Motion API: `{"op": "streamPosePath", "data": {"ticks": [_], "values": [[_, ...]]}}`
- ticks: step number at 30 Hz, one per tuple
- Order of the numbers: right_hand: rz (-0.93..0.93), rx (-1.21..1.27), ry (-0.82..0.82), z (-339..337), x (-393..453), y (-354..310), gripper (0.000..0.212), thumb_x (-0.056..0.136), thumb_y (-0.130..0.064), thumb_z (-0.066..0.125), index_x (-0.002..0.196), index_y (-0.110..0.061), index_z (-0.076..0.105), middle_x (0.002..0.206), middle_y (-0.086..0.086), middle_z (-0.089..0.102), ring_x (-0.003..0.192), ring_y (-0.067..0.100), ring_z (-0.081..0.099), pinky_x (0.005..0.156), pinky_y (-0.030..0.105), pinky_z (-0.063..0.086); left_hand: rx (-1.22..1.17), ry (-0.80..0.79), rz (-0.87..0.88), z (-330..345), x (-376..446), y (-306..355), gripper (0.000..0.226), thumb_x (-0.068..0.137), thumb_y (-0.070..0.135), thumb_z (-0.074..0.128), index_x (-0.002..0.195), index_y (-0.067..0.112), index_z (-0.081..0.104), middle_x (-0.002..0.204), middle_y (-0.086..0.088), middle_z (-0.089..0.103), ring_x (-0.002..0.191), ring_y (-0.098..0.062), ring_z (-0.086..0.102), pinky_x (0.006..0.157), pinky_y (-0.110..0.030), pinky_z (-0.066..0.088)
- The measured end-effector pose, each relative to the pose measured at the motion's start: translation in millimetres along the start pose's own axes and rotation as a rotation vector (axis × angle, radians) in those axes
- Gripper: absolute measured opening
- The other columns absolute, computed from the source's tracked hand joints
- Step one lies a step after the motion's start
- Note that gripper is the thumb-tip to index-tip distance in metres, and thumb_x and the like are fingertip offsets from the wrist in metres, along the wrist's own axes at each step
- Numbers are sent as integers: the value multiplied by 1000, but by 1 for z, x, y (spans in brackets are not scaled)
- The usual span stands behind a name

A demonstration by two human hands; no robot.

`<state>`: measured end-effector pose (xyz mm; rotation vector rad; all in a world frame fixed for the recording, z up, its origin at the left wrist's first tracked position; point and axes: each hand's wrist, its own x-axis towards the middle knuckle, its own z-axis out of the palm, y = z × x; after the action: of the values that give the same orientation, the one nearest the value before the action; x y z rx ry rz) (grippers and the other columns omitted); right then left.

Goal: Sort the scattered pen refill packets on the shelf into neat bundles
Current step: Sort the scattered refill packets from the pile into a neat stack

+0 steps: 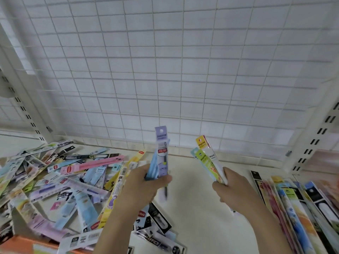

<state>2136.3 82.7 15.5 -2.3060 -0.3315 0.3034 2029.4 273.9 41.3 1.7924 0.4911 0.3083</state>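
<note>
Right now the left hand (146, 182) is gripping a small fan of refill packets, the purple-headed bundle (161, 153), its grip curled tight around their lower ends so the tops are standing upright. Just right of that bundle, the right hand (233, 189) is pinching a second set, the yellow-green bundle (207, 160), with its grip closed around the bottoms and the tops splaying slightly apart.

Left of the purple-headed bundle, the scattered pile (60, 182) is lying crisscrossed across the shelf (192, 180), many packets overlapping at odd angles. Far to the right of the bundle, a sorted row (293, 208) is leaning in rough alignment against the shelf's end. Behind the bundle, the wire grid back (165, 70) is rising up the frame.

As a judgement, the risk is sitting in both grips: the packets are slick and are being held only at one end, so a loosened finger could let one slide out and drop back into the pile. The splayed yellow-green set could also fan further and mix designs when it is being laid down beside the sorted row.
</note>
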Motion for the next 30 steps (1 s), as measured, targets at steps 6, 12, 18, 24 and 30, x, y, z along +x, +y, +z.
{"op": "streamPosePath", "data": {"ticks": [6, 12, 18, 24, 30], "values": [[32, 36, 43, -3, -8, 16, 20, 82, -16, 51, 88, 1, 46, 79, 20, 58, 66, 26, 56, 57, 29, 39, -16, 36, -42, 8, -5, 0, 40, 80, 14, 71, 46, 22, 51, 28, 7, 33, 27, -4, 28, 40, -18, 27], [48, 38, 49, -1, -11, 23, 21, 81, -19, 52, 86, 0, 44, 72, 12, 54, 63, 25, 54, 54, 27, 36, -24, 103, -95, 10, -7, -1, 43, 77, 23, 73, 56, 9, 38, 34, 3, 30, 30, -13, 27, 35, -19, 28], [36, 43, 46, 1, -13, 22, 19, 81, -18, 52, 89, -1, 47, 84, 22, 61, 62, 23, 53, 53, 27, 37, -228, 10, -151, 7, -12, 3, 26, 81, 25, 68, 66, 5, 61, 48, -2, 64, 28, -9, 29, 34, -17, 29], [4, 43, 50, 3, -14, 18, 19, 81, -17, 52, 90, 0, 48, 84, 22, 62, 62, 23, 52, 53, 26, 36, -266, 11, -155, 4, -11, 0, 28, 87, 32, 59, 81, 5, 66, 78, -6, 76, 31, -9, 32, 40, -20, 31], [-10, 57, 22, 7, -12, 15, 19, 81, -16, 51, 90, 0, 46, 73, 12, 53, 62, 23, 49, 51, 26, 33, -436, -52, -186, 3, -14, 2, 14, 88, 13, 59, 95, 1, 63, 85, -7, 75, 41, -9, 42, 42, -19, 40]]}}
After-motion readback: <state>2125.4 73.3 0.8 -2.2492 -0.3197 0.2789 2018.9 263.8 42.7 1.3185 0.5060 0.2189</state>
